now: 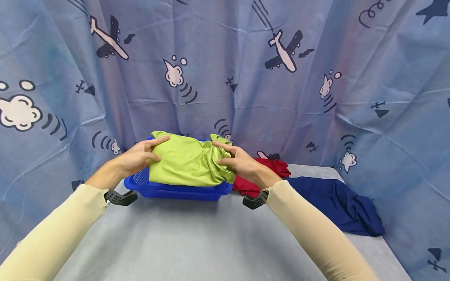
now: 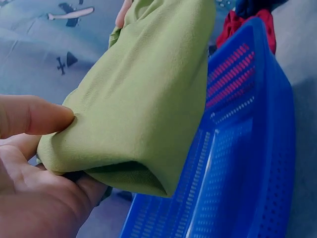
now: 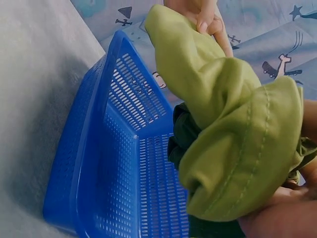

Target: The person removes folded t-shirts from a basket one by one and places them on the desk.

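A lime-green folded cloth garment [image 1: 183, 160] is held up between both hands, over a blue perforated plastic basket [image 1: 175, 193]. My left hand [image 1: 138, 156] pinches its smooth left end, thumb on one face and fingers beneath; the left wrist view shows an open fold there. My right hand [image 1: 242, 162] grips the bunched right end, where a double-stitched hem [image 3: 252, 144] shows in the right wrist view. Part of that hand is hidden by the fabric. Behind the garment, a dark green cloth [image 3: 183, 134] shows at the basket.
A red cloth [image 1: 246, 185] lies right of the basket, partly behind my right wrist. Farther right, a navy blue cloth [image 1: 334, 205] is spread near the table's right edge. A blue curtain [image 1: 211, 78] printed with airplanes hangs around the grey table [image 1: 175, 242].
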Demonstrator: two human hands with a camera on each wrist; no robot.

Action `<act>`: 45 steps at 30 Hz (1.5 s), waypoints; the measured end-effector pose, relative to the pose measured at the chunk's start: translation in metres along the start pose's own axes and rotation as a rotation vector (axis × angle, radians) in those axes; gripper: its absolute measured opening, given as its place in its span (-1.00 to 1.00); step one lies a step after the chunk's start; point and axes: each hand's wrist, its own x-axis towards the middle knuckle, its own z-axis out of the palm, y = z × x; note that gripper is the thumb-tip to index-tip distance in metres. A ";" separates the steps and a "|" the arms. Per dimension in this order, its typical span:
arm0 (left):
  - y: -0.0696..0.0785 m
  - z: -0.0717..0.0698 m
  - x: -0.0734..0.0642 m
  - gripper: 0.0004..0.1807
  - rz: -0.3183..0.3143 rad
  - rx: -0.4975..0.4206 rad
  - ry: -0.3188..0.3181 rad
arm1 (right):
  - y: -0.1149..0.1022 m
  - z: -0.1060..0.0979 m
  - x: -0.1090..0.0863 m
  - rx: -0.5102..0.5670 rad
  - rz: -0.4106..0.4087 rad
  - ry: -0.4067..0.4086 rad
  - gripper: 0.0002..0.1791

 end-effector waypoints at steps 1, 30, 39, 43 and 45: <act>0.001 0.002 0.001 -0.06 0.006 0.000 -0.006 | -0.001 -0.001 -0.003 0.003 -0.005 0.001 -0.21; -0.001 0.104 0.023 -0.02 0.056 0.049 -0.135 | 0.020 -0.058 -0.115 -0.033 0.012 0.046 -0.22; -0.009 0.136 0.039 -0.01 0.077 -0.064 -0.175 | 0.033 -0.083 -0.146 -0.020 -0.011 0.051 -0.21; -0.014 0.147 0.042 -0.02 0.110 -0.050 -0.174 | 0.039 -0.089 -0.160 -0.017 0.003 0.054 -0.21; -0.017 0.153 0.044 -0.02 0.122 -0.034 -0.173 | 0.042 -0.091 -0.167 -0.016 0.004 0.059 -0.21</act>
